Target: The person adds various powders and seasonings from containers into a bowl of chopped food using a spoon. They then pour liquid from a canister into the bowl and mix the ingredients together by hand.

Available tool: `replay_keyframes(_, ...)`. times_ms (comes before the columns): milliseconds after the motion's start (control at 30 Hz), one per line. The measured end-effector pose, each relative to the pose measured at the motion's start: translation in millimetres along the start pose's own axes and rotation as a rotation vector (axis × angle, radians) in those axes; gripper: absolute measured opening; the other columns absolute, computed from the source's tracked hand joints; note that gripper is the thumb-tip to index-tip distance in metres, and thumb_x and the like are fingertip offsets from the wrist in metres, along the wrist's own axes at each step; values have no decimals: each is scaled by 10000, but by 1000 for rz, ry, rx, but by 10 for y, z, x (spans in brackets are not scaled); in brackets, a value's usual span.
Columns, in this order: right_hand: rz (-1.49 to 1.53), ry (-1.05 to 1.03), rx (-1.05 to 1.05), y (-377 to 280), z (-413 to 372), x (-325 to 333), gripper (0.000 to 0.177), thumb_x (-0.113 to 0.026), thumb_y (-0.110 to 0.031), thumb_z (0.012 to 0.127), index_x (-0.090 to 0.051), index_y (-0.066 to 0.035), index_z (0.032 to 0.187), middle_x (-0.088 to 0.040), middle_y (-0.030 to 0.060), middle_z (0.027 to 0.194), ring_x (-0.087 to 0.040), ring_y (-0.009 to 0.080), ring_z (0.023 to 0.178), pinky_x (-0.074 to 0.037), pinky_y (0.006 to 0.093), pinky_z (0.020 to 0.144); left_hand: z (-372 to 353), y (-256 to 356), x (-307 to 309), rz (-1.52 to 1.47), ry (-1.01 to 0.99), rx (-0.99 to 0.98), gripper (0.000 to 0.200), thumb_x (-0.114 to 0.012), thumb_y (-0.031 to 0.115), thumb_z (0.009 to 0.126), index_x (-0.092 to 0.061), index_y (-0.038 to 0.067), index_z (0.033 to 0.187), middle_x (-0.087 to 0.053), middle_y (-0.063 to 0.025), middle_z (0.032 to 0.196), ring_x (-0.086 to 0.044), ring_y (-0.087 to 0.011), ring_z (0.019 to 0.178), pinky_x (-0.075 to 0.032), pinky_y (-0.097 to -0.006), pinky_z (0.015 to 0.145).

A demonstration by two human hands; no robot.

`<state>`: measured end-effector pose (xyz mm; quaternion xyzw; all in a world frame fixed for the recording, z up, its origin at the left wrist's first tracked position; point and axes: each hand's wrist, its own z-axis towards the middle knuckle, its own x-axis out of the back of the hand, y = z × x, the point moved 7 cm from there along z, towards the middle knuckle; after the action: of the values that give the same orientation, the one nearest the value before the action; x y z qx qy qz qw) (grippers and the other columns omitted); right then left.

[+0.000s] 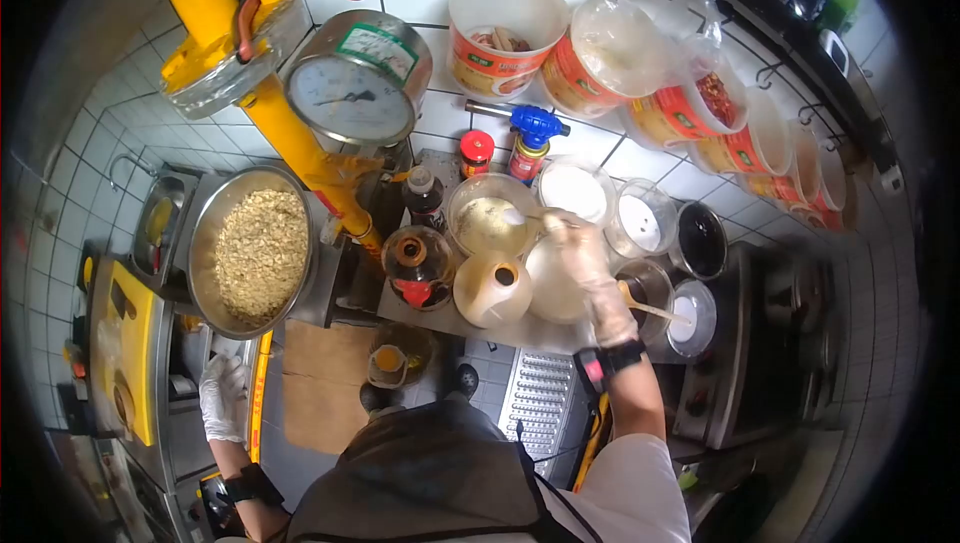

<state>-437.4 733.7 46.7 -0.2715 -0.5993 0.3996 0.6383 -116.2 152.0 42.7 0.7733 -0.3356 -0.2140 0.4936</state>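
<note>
My right hand [585, 261], in a clear glove, is raised over the cluster of seasoning tubs. Its fingers are closed round what looks like a spoon [515, 216], whose pale end is over a clear tub [470, 245] of yellowish liquid with dark specks. Under the hand stands a tub [550, 283] with pale contents, partly covered by it. A cream-coloured jug [492, 289] with a round dark opening sits to the left. My left hand [222, 398], also gloved, hangs low at the left beside a metal counter edge. Its fingers look loosely stretched, with nothing visible in them.
A large steel bowl [262, 253] of chopped pale food stands left of a yellow pipe [290, 148]. Brown sauce bottles [418, 268], a blue blowtorch [540, 123] and tubs of white powder [572, 191] crowd the shelf. Labelled buckets [505, 38] line the tiled wall.
</note>
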Motion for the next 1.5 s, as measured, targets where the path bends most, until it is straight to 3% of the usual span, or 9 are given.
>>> replay_keyframes(133,-291,-186,489,95,471,-603,224,-561,-121,800,-662,-136,1000,-657,142,890,-636,321,776,-518,398,690,-326,42,-209,-4,92,-10,365,-600,286,866,-566,50,1142,-639,-95,952,-611,-180,810,-490,-273,724)
replay_keyframes(267,-419,-305,478,301,674,-711,272,-554,-67,741,-657,-139,983,-649,142,852,-630,328,738,-515,428,663,-462,-93,-110,-7,158,16,358,-610,293,858,-587,56,1125,-642,-83,939,-613,-169,782,-504,-264,722)
replay_keyframes(467,-381,-395,218,430,531,-404,163,-595,-154,839,-658,-81,969,-652,158,859,-631,339,761,-514,378,681,-499,-297,-95,52,197,46,350,-594,300,858,-593,44,1098,-642,-75,960,-623,-155,771,-502,-242,647)
replay_keyframes(733,165,-313,-149,1029,356,-401,230,-543,-173,933,-654,14,1009,-677,53,838,-610,111,778,-490,244,722,-422,-277,-433,58,163,64,365,-582,291,866,-552,58,1146,-659,-79,921,-638,-163,731,-495,-233,629)
replay_keyframes(1067,310,-153,-350,1120,418,-346,208,-557,-178,919,-681,-17,959,-660,41,783,-589,113,690,-475,255,662,-383,-240,-488,79,153,68,360,-570,295,879,-545,52,1143,-654,-79,939,-636,-157,744,-494,-229,636)
replay_keyframes(1133,558,-181,-408,1056,381,-375,192,-528,-131,935,-659,8,952,-624,28,731,-577,106,644,-472,236,624,-415,-237,-458,77,157,59,362,-572,292,875,-545,51,1144,-655,-80,935,-636,-155,743,-492,-227,636)
replay_keyframes(1367,514,-119,-406,925,380,-388,202,-494,-117,953,-638,20,918,-604,25,710,-557,91,602,-467,227,566,-384,-259,-525,84,133,92,347,-573,267,868,-555,49,1138,-661,-78,914,-635,-145,741,-480,-233,638)
replay_keyframes(1467,479,-67,-420,1033,383,-426,196,-568,-182,909,-635,-1,878,-636,71,690,-605,172,581,-493,291,565,-337,-284,-588,77,109,88,351,-569,274,871,-556,48,1139,-661,-76,921,-634,-141,741,-475,-237,650)
replay_keyframes(1500,23,-71,-258,928,428,-385,224,-594,-238,878,-630,-18,889,-642,110,701,-620,237,602,-498,346,574,-315,-286,-599,73,104,86,351,-569,274,871,-556,48,1139,-661,-76,921,-634,-141,741,-475,-237,650)
